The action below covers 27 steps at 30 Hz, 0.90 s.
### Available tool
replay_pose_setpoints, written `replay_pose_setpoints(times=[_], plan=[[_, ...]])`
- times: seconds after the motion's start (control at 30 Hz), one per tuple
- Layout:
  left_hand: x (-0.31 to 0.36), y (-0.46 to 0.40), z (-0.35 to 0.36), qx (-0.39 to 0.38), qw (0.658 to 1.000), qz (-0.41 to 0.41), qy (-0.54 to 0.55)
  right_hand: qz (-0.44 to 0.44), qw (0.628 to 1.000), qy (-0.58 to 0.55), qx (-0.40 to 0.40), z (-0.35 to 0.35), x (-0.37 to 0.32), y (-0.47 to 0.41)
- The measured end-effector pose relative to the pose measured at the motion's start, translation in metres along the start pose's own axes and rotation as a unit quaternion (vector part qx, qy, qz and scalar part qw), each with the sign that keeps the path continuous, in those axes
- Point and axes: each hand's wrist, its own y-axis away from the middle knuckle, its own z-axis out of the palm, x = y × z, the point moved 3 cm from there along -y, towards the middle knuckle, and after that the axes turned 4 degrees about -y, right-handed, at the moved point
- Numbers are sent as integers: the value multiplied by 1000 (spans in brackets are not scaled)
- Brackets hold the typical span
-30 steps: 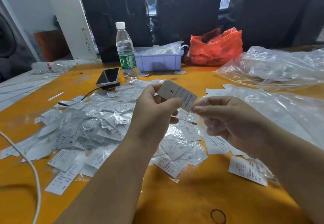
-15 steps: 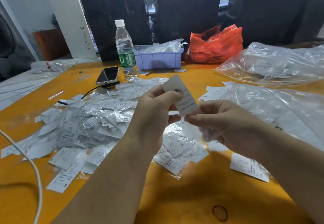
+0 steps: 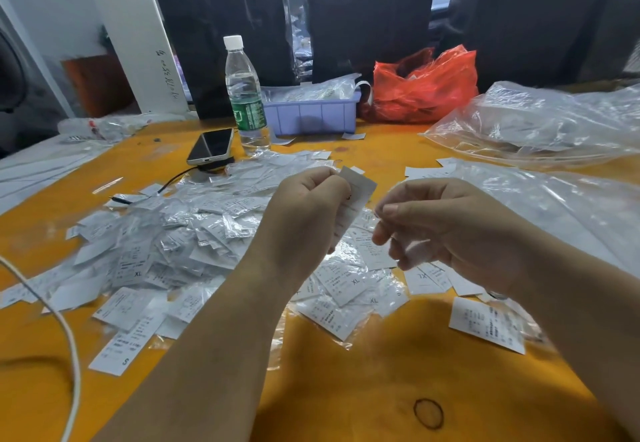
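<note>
My left hand [image 3: 304,220] pinches a white printed size label [image 3: 358,192] and holds it upright above the orange table [image 3: 346,389]. My right hand [image 3: 450,230] is just right of the label, thumb and forefinger pressed together close to its lower edge. The curled lower fingers hold a small clear plastic sleeve [image 3: 414,253], which is blurred. A big heap of labels in clear sleeves [image 3: 166,234] lies under and left of my hands.
At the back stand a water bottle [image 3: 246,95], a phone [image 3: 211,145] on a cable, a lilac bin [image 3: 311,116] and a red bag [image 3: 426,85]. Large clear bags [image 3: 540,123] cover the right side. A white cord [image 3: 69,337] crosses the left; a loose label [image 3: 485,324] lies at right.
My left hand turned the label from slanted flat to nearly upright and edge-on. My right fingertips, which pinched its lower corner, have drawn slightly away to the right.
</note>
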Motion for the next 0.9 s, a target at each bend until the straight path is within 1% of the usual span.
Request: replay_pose_setpoints(times=[0.17,0.33,0.4,0.6,0.8,0.9], plan=[[1,0,2,-27,994,44,-101,0,999,27,-25,-1,-6,0],[-1,1,4,-73,989,39,-119,25,996,40,-71,-3,-9,4],[-2,0,5,-73,988,45,-125,29,995,46,-79,-2,-9,4],[1,1,1,-41,985,62,-154,24,996,53,-67,-6,-8,3],[2,3,6,-61,985,65,-149,27,994,62,-86,-4,-7,4],[2,3,6,-67,987,63,-129,31,994,66,-82,-4,-5,3]])
